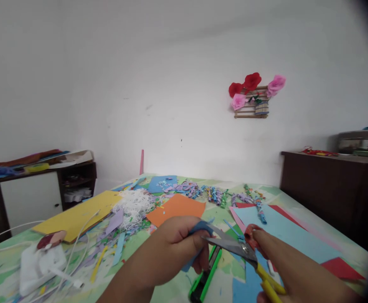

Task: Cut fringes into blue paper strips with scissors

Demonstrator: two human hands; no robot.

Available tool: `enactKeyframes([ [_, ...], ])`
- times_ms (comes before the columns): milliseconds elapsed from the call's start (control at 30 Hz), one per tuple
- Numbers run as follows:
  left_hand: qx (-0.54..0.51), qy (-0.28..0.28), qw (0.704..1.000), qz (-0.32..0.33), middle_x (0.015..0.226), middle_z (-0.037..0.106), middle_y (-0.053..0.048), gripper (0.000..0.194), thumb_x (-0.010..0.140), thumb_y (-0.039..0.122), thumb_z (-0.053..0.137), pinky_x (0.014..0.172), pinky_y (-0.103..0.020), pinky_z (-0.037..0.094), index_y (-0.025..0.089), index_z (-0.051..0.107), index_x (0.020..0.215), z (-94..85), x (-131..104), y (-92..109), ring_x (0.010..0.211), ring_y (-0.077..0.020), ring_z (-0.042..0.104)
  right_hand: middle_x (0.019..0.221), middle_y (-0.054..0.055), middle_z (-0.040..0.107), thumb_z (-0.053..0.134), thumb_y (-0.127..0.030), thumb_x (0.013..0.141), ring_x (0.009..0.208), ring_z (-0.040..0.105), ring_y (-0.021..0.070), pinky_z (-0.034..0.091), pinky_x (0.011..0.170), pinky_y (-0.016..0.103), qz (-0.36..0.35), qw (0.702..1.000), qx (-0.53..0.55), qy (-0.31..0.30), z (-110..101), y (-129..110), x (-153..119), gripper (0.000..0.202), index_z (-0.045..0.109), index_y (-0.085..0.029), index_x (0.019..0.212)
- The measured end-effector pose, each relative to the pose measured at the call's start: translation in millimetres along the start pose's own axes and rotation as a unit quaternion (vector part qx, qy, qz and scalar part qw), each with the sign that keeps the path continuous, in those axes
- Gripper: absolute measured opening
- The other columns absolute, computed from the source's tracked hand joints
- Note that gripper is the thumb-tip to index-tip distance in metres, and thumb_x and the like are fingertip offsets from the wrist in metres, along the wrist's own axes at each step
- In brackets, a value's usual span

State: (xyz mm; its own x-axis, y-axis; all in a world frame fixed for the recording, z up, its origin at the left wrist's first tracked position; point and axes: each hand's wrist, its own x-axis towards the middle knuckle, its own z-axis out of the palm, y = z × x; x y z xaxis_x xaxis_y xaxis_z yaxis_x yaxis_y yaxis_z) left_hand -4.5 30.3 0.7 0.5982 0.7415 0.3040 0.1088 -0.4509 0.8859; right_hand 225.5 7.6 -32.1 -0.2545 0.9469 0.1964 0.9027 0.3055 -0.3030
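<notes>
1. Well, from my head camera, my left hand (179,240) grips a piece of blue paper (200,228), thumb and fingers closed on it, above the near part of the table (169,292).
2. My right hand (285,256) grasps the scissors (247,251) by their yellow handles. Their blades stand parted and point at the blue paper; whether they are biting into it, I can't tell.
3. Something red (251,236) sits at my right fingers, partly hidden; I can't make out what it is.
4. A green cutter (206,273) lies on the table below my left hand, held by neither hand.
5. As for what is done, curls (215,196) in purple, blue and green lie in a loose row at the far side. Scraps (100,248) are strewn over the left half, so I judge that plenty of cutting is behind me.
6. As for what is left, the blue paper between my hands looks unfinished to me: it is not rolled like those curls. An orange sheet (177,209), a yellow sheet (83,210) and a light blue sheet (286,231) lie flat and look mostly whole.
7. White string (136,206) is heaped between the yellow and orange sheets, and a charger (38,271) rests at the near left; neither is in my hands.
</notes>
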Motion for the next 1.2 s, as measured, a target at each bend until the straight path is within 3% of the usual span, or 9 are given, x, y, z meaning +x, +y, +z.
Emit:
enactKeyframes([
  [133,0.056,-0.019,0.998,-0.008,0.046,0.048,0.003,0.032,0.078,0.02,0.04,0.044,-0.015,0.035,0.014,0.05,0.049,3.4,3.1,6.1,0.043,-0.0059,0.043,0.117,0.012,0.055,0.056,-0.022,0.053,0.105,0.05,0.0343,0.048,0.076,0.037,-0.04,0.999,0.029,0.015,1.7,-3.8,-2.7,0.062,0.046,-0.02,0.115],
  [300,0.1,-0.028,0.994,0.02,0.043,0.044,0.004,0.033,0.076,0.016,0.038,0.043,-0.014,0.034,0.014,0.049,0.045,6.3,4.4,7.8,0.04,-0.0052,0.04,0.098,0.005,0.065,0.059,-0.021,0.052,0.093,0.058,0.0309,0.048,0.071,0.033,-0.075,0.989,0.021,0.126,8.9,-7.1,-2.8,0.058,0.053,-0.024,0.109],
  [400,0.12,-0.027,0.992,0.036,0.043,0.044,0.004,0.032,0.075,0.014,0.038,0.046,-0.014,0.036,0.014,0.048,0.044,5.6,2.5,7.2,0.042,-0.0056,0.044,0.094,0.005,0.066,0.059,-0.022,0.052,0.091,0.058,0.0303,0.047,0.07,0.033,-0.073,0.986,0.003,0.151,12.5,-7.7,-2.3,0.056,0.054,-0.024,0.108],
  [567,0.124,-0.026,0.991,0.048,0.044,0.047,0.002,0.03,0.075,0.013,0.036,0.048,-0.015,0.037,0.014,0.047,0.047,5.3,2.0,5.6,0.044,-0.0069,0.047,0.095,0.006,0.065,0.059,-0.021,0.052,0.092,0.058,0.0302,0.048,0.07,0.033,-0.072,0.986,-0.009,0.153,11.2,-9.9,-2.7,0.051,0.056,-0.025,0.103],
  [800,0.074,-0.059,0.995,0.03,0.043,0.047,0.003,0.023,0.073,0.015,0.038,0.046,-0.016,0.038,0.014,0.049,0.053,-0.4,0.1,3.3,0.041,-0.0066,0.044,0.106,0.013,0.06,0.058,-0.015,0.049,0.094,0.057,0.0324,0.048,0.073,0.039,-0.069,0.996,-0.019,0.049,5.0,-12.6,1.3,0.046,0.058,-0.019,0.095],
  [1000,0.029,-0.056,0.998,-0.005,0.043,0.046,0.004,0.018,0.071,0.017,0.042,0.047,-0.015,0.037,0.013,0.053,0.058,1.1,-3.8,0.0,0.039,-0.0051,0.041,0.09,0.005,0.066,0.062,-0.021,0.054,0.083,0.06,0.0281,0.047,0.064,0.032,-0.086,0.983,-0.021,0.159,9.8,-10.4,0.8,0.042,0.059,-0.025,0.096],
  [1100,0.0,-0.055,0.998,-0.025,0.042,0.045,0.005,0.017,0.071,0.02,0.043,0.044,-0.016,0.035,0.014,0.056,0.062,2.5,-3.7,-0.7,0.038,-0.0057,0.039,0.086,0.004,0.066,0.063,-0.022,0.056,0.08,0.061,0.0276,0.046,0.062,0.031,-0.083,0.983,-0.023,0.164,11.1,-10.2,0.4,0.042,0.059,-0.025,0.098],
  [1200,0.013,-0.078,0.997,-0.001,0.042,0.046,0.003,0.024,0.075,0.029,0.045,0.044,-0.017,0.036,0.013,0.057,0.061,1.2,-3.1,-0.2,0.036,-0.0062,0.04,0.086,0.004,0.066,0.064,-0.023,0.055,0.079,0.061,0.0276,0.046,0.061,0.031,-0.082,0.984,-0.02,0.154,8.4,-10.8,0.6,0.041,0.059,-0.026,0.095],
])
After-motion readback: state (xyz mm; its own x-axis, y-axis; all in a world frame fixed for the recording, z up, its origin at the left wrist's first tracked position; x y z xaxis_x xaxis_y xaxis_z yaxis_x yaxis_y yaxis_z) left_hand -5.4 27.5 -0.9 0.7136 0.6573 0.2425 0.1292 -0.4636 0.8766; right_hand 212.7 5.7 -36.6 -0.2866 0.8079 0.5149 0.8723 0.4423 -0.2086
